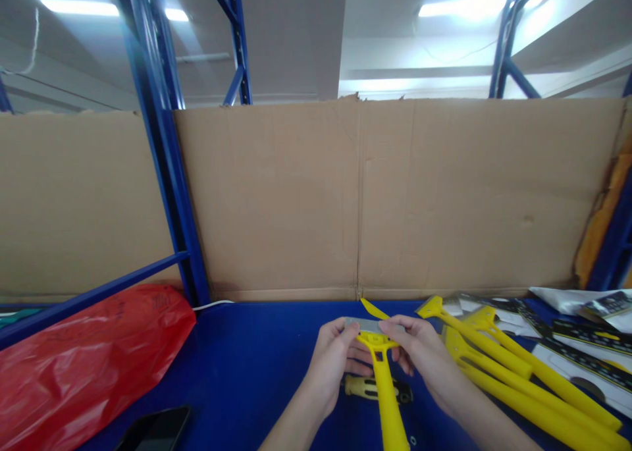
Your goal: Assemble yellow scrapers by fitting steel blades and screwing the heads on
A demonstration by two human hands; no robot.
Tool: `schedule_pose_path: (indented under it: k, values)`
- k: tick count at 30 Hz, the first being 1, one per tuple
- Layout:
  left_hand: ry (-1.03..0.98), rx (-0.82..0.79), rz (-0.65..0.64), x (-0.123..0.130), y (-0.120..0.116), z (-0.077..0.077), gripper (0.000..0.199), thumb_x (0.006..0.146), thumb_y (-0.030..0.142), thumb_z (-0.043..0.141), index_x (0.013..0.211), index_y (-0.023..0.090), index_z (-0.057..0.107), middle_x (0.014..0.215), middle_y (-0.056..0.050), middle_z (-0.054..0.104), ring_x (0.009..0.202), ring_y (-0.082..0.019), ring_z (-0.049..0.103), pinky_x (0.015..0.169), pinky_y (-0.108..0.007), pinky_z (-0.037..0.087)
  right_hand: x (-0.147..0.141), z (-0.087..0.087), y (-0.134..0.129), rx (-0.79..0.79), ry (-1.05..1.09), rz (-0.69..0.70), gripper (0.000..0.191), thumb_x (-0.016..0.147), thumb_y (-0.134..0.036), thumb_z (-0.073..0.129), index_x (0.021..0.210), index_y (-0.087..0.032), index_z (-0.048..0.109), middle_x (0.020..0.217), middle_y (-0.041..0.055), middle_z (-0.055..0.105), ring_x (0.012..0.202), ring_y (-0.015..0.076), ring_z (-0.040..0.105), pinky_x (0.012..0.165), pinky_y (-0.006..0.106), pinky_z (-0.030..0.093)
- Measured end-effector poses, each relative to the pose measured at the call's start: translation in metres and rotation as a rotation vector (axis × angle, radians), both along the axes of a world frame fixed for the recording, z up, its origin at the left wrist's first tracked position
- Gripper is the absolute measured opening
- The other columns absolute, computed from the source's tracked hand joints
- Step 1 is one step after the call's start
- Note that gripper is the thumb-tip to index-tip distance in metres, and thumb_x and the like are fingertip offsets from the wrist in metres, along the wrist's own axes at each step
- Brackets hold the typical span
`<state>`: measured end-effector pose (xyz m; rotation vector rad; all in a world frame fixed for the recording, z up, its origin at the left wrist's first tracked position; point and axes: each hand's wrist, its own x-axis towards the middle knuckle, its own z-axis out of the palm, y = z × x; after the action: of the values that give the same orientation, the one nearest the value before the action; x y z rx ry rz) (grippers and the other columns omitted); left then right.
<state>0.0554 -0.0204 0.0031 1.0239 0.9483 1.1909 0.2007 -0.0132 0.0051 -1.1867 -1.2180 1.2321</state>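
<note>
A yellow scraper (388,398) points its long handle down toward me, with a grey metal plate (369,324) across its head. My left hand (332,353) pinches the left end of the plate between thumb and fingers. At the right end, my right hand (423,349) grips the plate and scraper head the same way. Behind the right fingers a flat yellow piece (374,309) sticks up. Under the scraper, a screwdriver with a yellow and black handle (363,387) lies on the blue table (247,365).
Several yellow scrapers (518,372) lie to the right, beside printed packages (587,345). On the left are a red plastic bag (93,365) and a black phone (157,430). A cardboard wall (276,201) and blue rack post (172,174) stand behind.
</note>
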Motion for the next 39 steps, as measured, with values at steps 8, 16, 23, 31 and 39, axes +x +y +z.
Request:
schedule_pose_path:
  k: [8, 16, 23, 31, 39]
  values:
    - [-0.056, -0.010, 0.188, 0.001, 0.003, 0.004, 0.020, 0.083, 0.028, 0.053, 0.088, 0.009, 0.059, 0.062, -0.007, 0.066, 0.049, -0.012, 0.062, 0.044, -0.020, 0.050, -0.006, 0.004, -0.008, -0.203, 0.104, 0.062, 0.038, 0.072, -0.055, 0.063, 0.075, -0.018, 0.059, 0.051, -0.0049, 0.057, 0.041, 0.0078, 0.053, 0.036, 0.016, 0.038]
    - [-0.106, -0.066, 0.309, -0.004, 0.005, 0.008, 0.015, 0.087, 0.023, 0.051, 0.090, 0.010, 0.057, 0.064, -0.008, 0.067, 0.054, -0.015, 0.065, 0.048, -0.024, 0.053, -0.018, 0.004, -0.026, -0.201, 0.022, 0.164, 0.021, 0.075, -0.041, 0.062, 0.076, -0.021, 0.054, 0.052, -0.0026, 0.062, 0.047, 0.0125, 0.058, 0.046, 0.023, 0.049]
    - [-0.021, -0.070, 0.251, -0.005, 0.003, 0.012, 0.034, 0.085, 0.044, 0.050, 0.094, 0.011, 0.056, 0.074, -0.011, 0.069, 0.065, -0.020, 0.068, 0.049, -0.027, 0.053, -0.013, 0.002, -0.012, -0.146, 0.064, 0.099, 0.021, 0.076, -0.039, 0.060, 0.072, -0.019, 0.055, 0.045, -0.0039, 0.058, 0.035, 0.0080, 0.050, 0.039, 0.019, 0.043]
    - [0.580, 0.246, 0.271, -0.009, 0.021, -0.008, 0.023, 0.082, 0.038, 0.048, 0.081, 0.017, 0.058, 0.079, -0.007, 0.067, 0.074, -0.019, 0.064, 0.057, -0.026, 0.048, 0.005, 0.008, 0.007, -0.101, 0.059, -0.015, 0.022, 0.080, -0.033, 0.054, 0.063, -0.019, 0.052, 0.041, -0.0044, 0.056, 0.031, 0.0081, 0.049, 0.034, 0.017, 0.036]
    - [1.296, 0.469, 0.110, 0.004, 0.032, -0.006, 0.022, 0.085, 0.020, 0.043, 0.096, 0.019, 0.062, 0.100, -0.007, 0.067, 0.103, -0.021, 0.056, 0.087, -0.030, 0.043, 0.017, 0.008, 0.012, -0.075, 0.052, -0.086, 0.022, 0.080, -0.033, 0.053, 0.062, -0.019, 0.054, 0.043, -0.0042, 0.056, 0.032, 0.0082, 0.050, 0.034, 0.017, 0.036]
